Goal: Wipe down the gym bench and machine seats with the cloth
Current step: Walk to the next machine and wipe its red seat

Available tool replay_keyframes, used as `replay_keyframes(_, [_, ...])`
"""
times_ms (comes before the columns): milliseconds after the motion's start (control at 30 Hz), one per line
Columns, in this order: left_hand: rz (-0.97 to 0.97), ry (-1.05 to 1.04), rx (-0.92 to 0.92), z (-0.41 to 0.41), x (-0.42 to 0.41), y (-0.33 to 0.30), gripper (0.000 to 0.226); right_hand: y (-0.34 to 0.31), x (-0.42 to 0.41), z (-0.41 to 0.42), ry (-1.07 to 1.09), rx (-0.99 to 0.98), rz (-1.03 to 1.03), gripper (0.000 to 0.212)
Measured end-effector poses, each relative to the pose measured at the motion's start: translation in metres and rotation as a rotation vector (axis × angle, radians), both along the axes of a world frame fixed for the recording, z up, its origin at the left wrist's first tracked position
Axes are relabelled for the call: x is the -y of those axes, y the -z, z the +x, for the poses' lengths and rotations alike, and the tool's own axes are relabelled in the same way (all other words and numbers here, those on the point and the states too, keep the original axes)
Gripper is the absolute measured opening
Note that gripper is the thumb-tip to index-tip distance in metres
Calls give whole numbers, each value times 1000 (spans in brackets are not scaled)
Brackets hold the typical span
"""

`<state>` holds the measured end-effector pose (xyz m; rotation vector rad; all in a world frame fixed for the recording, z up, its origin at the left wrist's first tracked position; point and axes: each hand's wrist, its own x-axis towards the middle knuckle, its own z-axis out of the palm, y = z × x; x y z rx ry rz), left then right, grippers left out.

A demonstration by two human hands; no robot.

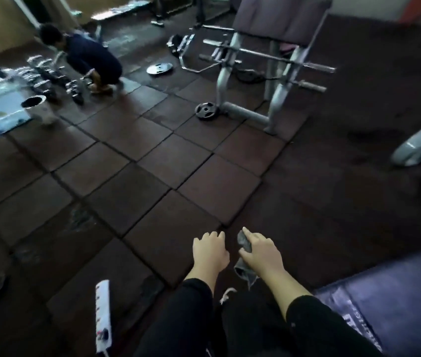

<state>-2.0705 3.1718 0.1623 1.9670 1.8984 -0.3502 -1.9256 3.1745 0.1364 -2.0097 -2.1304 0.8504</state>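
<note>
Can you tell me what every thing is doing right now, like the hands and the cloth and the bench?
right hand: grips the cloth.
cloth: bunched up, hanging from the right hand, off the bench.
left hand: holds nothing, fingers loosely curled.
blue bench pad: bare, nothing touching it.
power strip: lying flat on the floor.
black weight plate: flat on the floor by the grey rack.

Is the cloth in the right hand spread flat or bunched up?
Bunched up: the grey cloth hangs crumpled from the right hand, whose fingers curl round it.
</note>
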Motion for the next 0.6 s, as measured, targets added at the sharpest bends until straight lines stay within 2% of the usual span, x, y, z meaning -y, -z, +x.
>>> replay_keyframes(333, [49, 363, 33, 137, -264, 0, 46, 9, -212, 127, 355, 17, 104, 58])
replay_keyframes(600, [69, 513, 66, 253, -415, -10, 46, -5, -337, 232, 535, 171, 248, 51])
